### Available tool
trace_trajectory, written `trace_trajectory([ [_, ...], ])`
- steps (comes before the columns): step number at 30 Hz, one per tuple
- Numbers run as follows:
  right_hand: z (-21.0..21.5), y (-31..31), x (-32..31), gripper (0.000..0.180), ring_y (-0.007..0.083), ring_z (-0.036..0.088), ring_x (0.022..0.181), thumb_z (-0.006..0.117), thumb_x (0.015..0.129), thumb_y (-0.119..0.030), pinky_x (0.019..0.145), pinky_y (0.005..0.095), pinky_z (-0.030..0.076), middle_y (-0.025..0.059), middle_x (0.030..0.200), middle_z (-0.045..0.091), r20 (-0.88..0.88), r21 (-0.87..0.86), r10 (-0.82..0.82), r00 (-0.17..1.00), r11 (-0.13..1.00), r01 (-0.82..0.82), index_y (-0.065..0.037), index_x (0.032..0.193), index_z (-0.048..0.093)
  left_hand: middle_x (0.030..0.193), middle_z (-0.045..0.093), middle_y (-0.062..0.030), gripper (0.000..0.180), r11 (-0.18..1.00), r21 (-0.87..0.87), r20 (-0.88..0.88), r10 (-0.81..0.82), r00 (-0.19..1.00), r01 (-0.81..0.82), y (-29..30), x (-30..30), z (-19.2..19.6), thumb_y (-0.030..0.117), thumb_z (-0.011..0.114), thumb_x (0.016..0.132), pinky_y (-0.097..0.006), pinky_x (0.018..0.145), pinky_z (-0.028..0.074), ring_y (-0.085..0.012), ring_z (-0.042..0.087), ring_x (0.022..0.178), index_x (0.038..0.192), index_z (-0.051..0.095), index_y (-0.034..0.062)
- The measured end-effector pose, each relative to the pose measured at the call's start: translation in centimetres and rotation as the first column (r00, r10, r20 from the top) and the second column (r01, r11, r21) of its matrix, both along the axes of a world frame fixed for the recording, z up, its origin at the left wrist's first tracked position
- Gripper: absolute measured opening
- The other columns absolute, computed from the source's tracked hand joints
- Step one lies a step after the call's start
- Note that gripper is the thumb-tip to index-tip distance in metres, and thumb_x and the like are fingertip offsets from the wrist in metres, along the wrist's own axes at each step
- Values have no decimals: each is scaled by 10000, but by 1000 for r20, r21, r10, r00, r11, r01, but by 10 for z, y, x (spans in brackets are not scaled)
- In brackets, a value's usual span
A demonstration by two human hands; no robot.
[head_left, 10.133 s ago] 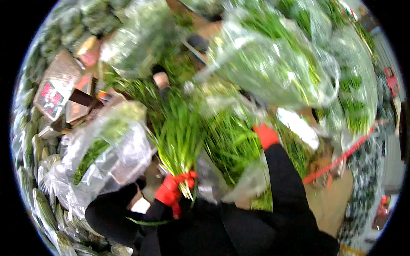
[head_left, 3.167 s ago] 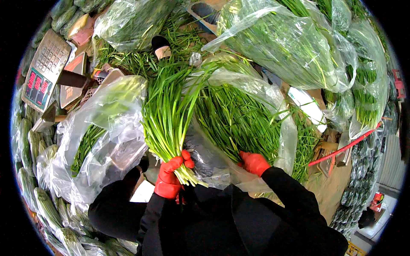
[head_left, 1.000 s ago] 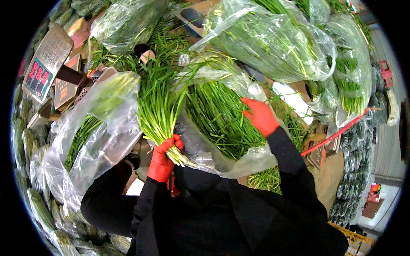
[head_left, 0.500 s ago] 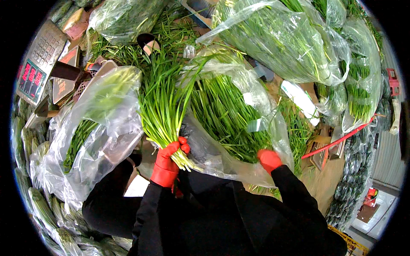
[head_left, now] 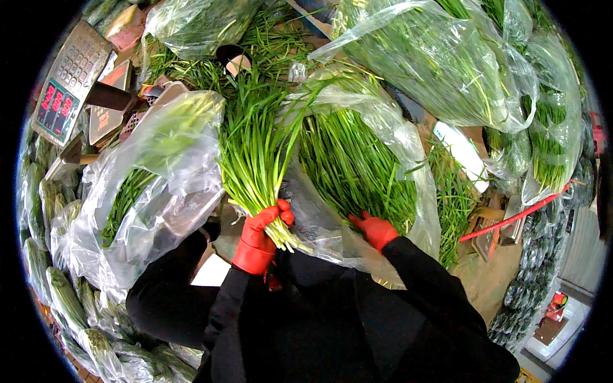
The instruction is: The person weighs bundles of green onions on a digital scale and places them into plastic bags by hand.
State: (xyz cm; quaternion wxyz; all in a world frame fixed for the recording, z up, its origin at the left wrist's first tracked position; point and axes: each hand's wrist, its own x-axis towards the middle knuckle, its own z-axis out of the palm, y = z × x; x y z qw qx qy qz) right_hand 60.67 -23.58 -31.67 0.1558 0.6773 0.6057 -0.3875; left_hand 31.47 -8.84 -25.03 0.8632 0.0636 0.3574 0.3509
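My left hand (head_left: 257, 237), in a red rubber glove, is closed round the lower stems of a bunch of garlic chives (head_left: 258, 163). The bunch stands leaf tips away from me, its pale cut ends poking out below the fist. To its right lies an open clear plastic bag (head_left: 426, 204) full of loose chives (head_left: 357, 166). My right hand (head_left: 378, 232), also red-gloved, is at the near edge of those chives, inside the bag's mouth. Its thumb and a finger reach out apart against the stems; the other fingers are partly hidden, and nothing shows gripped in them.
Another bag of chives (head_left: 156, 185) lies at my left, beside a scale with a lit red display (head_left: 59, 105). Larger filled bags (head_left: 434, 64) stand at the back. A red strap (head_left: 511, 220) crosses the right side, near stacked wrapped bundles (head_left: 533, 255).
My right hand has moved left along the near edge of the loose chives, and its fingers have spread. My left hand keeps its hold on the bunch. The whole view has shifted slightly.
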Motion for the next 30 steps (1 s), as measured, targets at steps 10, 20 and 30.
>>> trace_trajectory([
  [10, 155, -2, 90, 364, 233, 554, 1019, 459, 767, 73, 835, 329, 452, 108, 1069, 608, -537, 702, -252, 805, 395, 592, -43, 1087, 587, 815, 591, -118, 302, 999, 42, 21, 1, 1000, -2, 3, 4, 7, 138, 643, 751, -317, 673, 472, -227, 571, 731, 970, 572, -57],
  [20, 230, -92, 131, 420, 224, 551, 1046, 565, 790, -135, 852, 309, 440, 128, 1130, 583, -421, 540, -771, 478, 210, 815, -34, 1195, 516, 807, 618, -128, 270, 1000, 24, -35, -19, 999, 20, 6, 1, -10, 92, 593, 785, -326, 642, 508, -231, 600, 672, 1005, 563, -61],
  [30, 167, 41, 115, 311, 194, 616, 787, 560, 866, -170, 705, 312, 490, 123, 956, 635, -192, 752, -662, 724, 375, 542, -43, 1149, 539, 882, 624, -169, 321, 996, 64, -60, -56, 997, 60, 9, 4, -31, 25, 604, 748, -364, 670, 529, -268, 624, 716, 1050, 530, -53],
])
